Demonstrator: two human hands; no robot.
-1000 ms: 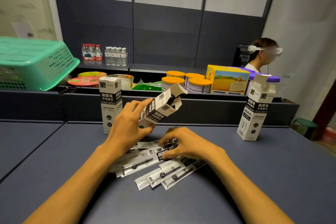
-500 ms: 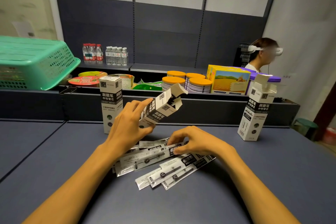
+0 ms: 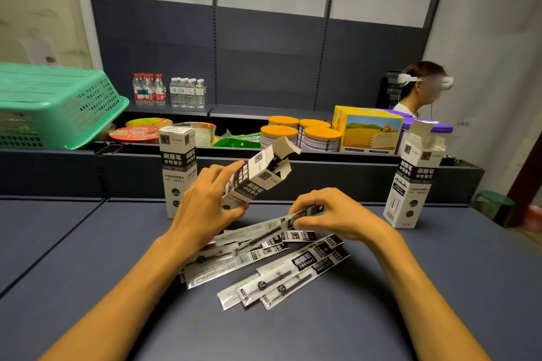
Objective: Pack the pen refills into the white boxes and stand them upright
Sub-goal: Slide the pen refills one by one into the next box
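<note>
Above table [image 3: 88, 258], refill [image 3: 272, 227] between fingertips [image 3: 296, 218]

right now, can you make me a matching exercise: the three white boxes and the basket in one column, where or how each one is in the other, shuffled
Things:
1. left box
2. middle box
3. right box
4. green basket

States:
a. upright on the table, top flap open
b. tilted, held in the left hand
c. on the ledge at far left
d. upright on the table, top closed

Pairs: 1-d, 2-b, 3-a, 4-c
</note>
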